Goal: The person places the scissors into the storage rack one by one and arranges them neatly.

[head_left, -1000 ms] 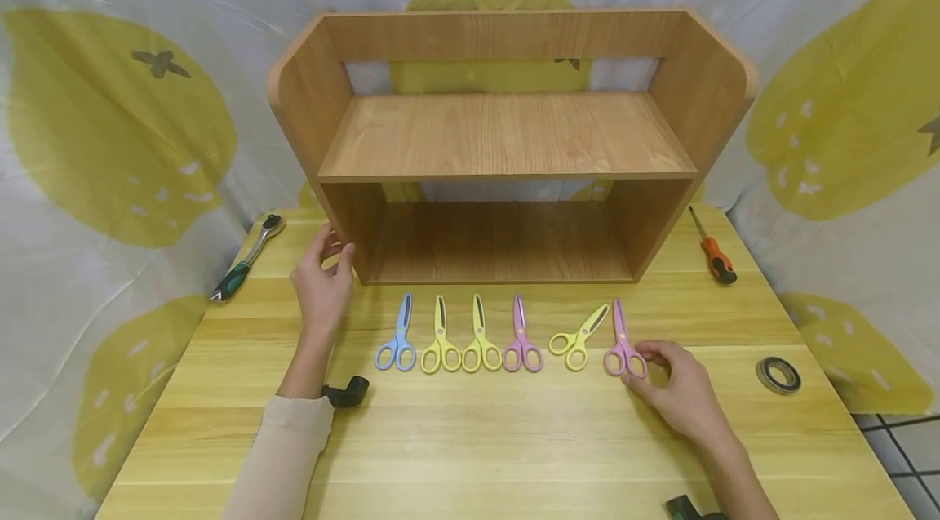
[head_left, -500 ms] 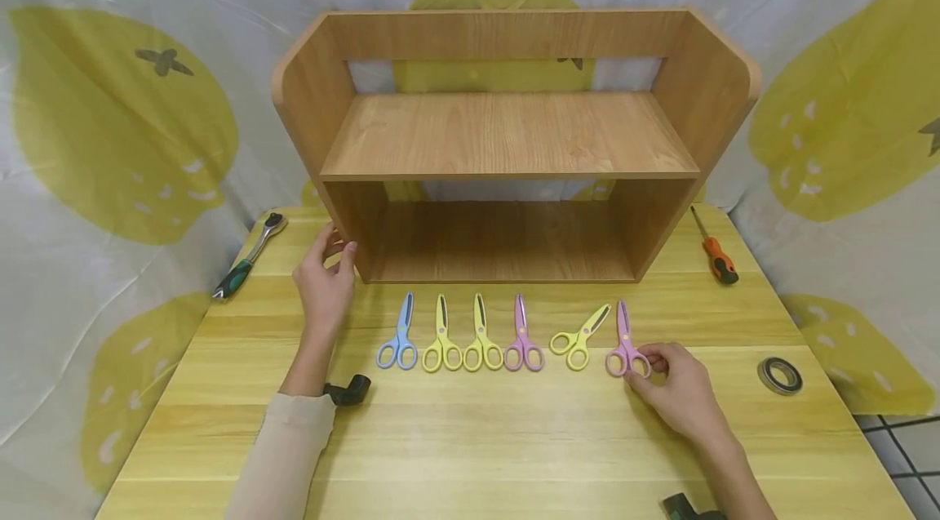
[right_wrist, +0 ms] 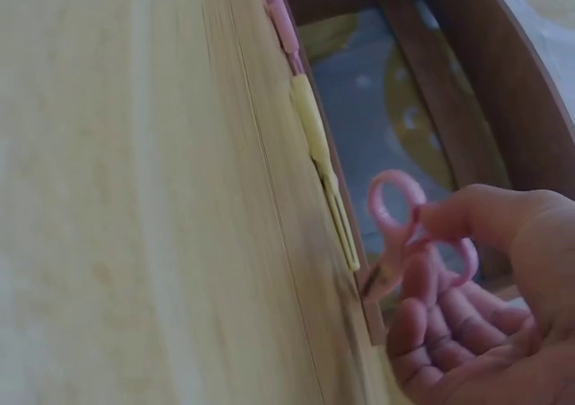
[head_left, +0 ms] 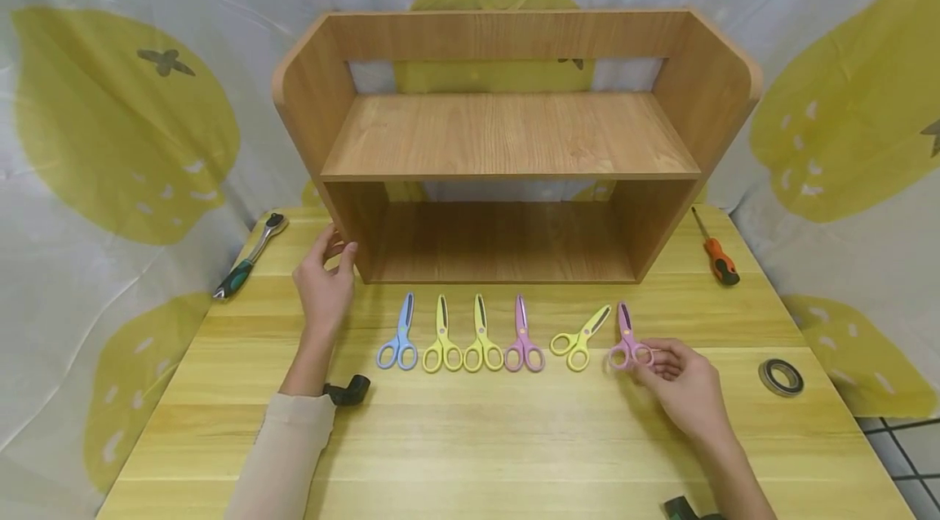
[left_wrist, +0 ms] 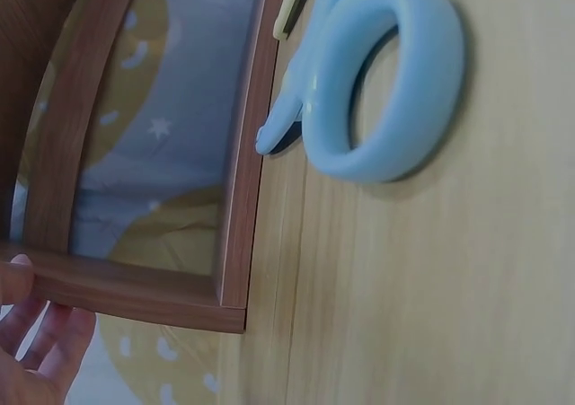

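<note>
My right hand [head_left: 685,389] pinches the handle loops of a pink pair of scissors [head_left: 627,334] at the right end of a row. In the right wrist view those scissors [right_wrist: 395,216] are between thumb and fingertips, raised off the wood, blades pointing down. My left hand [head_left: 325,279] grips the front edge of the left side panel of a wooden shelf [head_left: 510,175], thumb in front and fingers outside. The row also has blue scissors [head_left: 401,332], two upright yellow scissors [head_left: 441,334], another pink pair [head_left: 522,334] and slanted yellow scissors [head_left: 583,338].
On the table [head_left: 470,455], a ratchet wrench [head_left: 250,257] lies far left and an orange screwdriver [head_left: 716,252] far right. A ring-shaped bearing [head_left: 782,378] is near the right edge. Lemon-patterned cloth [head_left: 125,128] hangs behind and on both sides.
The right-hand pink scissors have come up off the table in my right hand, their loops shifting slightly right and away from me. My left hand stays on the shelf.
</note>
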Demonstrator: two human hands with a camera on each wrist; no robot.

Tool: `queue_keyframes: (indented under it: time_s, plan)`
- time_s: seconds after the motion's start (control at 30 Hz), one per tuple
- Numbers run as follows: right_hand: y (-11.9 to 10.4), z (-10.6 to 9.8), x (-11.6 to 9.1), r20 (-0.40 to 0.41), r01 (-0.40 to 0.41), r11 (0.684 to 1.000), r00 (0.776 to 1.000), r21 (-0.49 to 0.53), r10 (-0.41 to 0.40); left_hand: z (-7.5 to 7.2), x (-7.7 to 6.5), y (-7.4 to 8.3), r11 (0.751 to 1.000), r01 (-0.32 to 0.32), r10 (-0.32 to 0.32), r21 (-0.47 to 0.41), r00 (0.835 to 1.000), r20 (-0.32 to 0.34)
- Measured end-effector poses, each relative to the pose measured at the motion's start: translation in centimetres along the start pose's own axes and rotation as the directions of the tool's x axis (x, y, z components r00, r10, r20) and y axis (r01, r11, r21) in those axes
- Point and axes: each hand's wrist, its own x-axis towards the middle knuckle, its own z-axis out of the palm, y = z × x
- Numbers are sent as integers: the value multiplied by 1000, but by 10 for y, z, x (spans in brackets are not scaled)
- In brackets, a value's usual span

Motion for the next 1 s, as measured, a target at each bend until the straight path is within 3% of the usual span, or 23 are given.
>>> queue_keyframes:
  time_s: [0.13, 0.3, 0.57, 0.7, 0.9, 1.0]
  plan:
    - [-7, 1, -1, -26, 28, 992, 999, 124, -25, -2, 0, -2, 1000, -2, 2, 9, 1000, -2]
    - [-24, 2, -1, -48, 130, 961, 991, 246, -122, -2, 1, -2, 1000, -14, 14, -1, 1000, 0]
    - [-75, -3, 3, -66, 275, 899, 961, 340, -269, -3, 0, 0, 1000, -6, 6, -5, 1000, 3]
    - [-105, -3, 6, -72, 352, 842, 932, 408, -354, -5, -1, 0, 1000, 12, -12, -24, 1000, 3]
    - [-148, 0, 21, -110, 496, 713, 850, 496, -515, -3, 0, -1, 998, 27, -26, -64, 1000, 12]
    - [-169, 3, 29, -120, 526, 679, 827, 513, -550, -3, -1, -1, 997, 29, -30, -65, 1000, -5]
